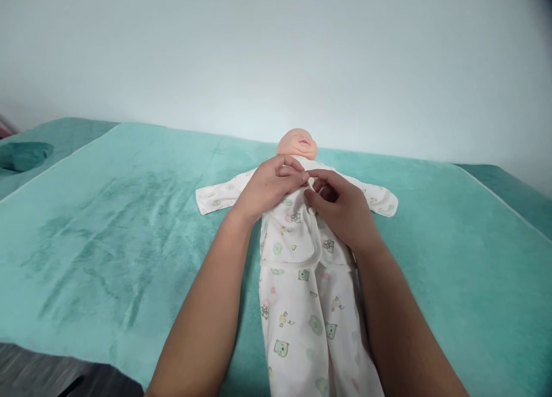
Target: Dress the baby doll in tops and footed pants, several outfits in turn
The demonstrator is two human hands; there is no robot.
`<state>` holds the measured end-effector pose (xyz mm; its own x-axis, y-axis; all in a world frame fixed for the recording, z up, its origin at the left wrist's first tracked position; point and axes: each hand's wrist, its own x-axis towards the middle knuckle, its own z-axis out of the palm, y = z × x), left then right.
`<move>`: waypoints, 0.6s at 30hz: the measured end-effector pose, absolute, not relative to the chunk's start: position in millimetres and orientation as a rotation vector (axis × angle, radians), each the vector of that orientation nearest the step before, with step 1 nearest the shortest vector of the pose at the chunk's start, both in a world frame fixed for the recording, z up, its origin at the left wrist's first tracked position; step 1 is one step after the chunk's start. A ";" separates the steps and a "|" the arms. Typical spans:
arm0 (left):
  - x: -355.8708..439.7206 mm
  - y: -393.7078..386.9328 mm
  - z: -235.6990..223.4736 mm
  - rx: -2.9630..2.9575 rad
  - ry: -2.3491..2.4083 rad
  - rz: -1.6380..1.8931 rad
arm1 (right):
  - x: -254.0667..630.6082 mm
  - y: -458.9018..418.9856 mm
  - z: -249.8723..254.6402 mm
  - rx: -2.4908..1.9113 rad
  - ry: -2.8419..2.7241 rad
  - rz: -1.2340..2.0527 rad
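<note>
We've got a doll [297, 142] face up on a green plush sheet [129, 224], head toward the pale wall [276, 57] beyond it. It wears a white printed jacket [293, 236] and matching trousers [297, 328]; the sleeves stretch out to either side of the doll, and we see no doll hands past the cuffs. Trouser ends run out of frame, so we don't get the feet.

Our left hand [275, 183] is over the doll's chest, thumb and forefinger drawn close together at the jacket's front edge; we can't tell whether cloth is pinched there. Our right hand [340, 204] touches the same edge from the other side, forefinger reaching to the left thumb, its own thumb parted below, other fingers curled; we can't confirm a grip. The hands cover most of the jacket's upper front. Forearms cut off at bottom.

Well off to the doll's left-hand side as we look, a dark green lump [26, 155] is cropped, and a black thing [71, 387] on the grey floor [38, 374] is too cropped to identify.
</note>
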<state>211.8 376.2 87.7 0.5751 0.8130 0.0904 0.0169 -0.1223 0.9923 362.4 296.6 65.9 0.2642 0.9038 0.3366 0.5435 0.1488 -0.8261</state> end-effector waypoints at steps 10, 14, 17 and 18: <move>215.8 383.1 78.6 1.653 0.790 0.872 | 364.7 296.9 66.7 -1.429 -1.266 0.602; 222.8 389.2 67.1 1.964 0.955 1.143 | 366.2 298.1 66.0 -1.426 -1.121 0.599; 228.8 394.4 56.7 2.236 0.876 1.228 | 365.9 297.2 65.8 -1.447 -1.134 0.600; 230.1 395.8 54.2 2.285 0.849 1.195 | 365.7 296.9 65.7 -1.460 -1.143 0.596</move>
<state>230.1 395.8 54.2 0.4429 0.6852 0.5782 0.3209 -0.7234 0.6114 365.7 296.9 65.7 0.4010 0.8863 0.2317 0.3172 0.1029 -0.9428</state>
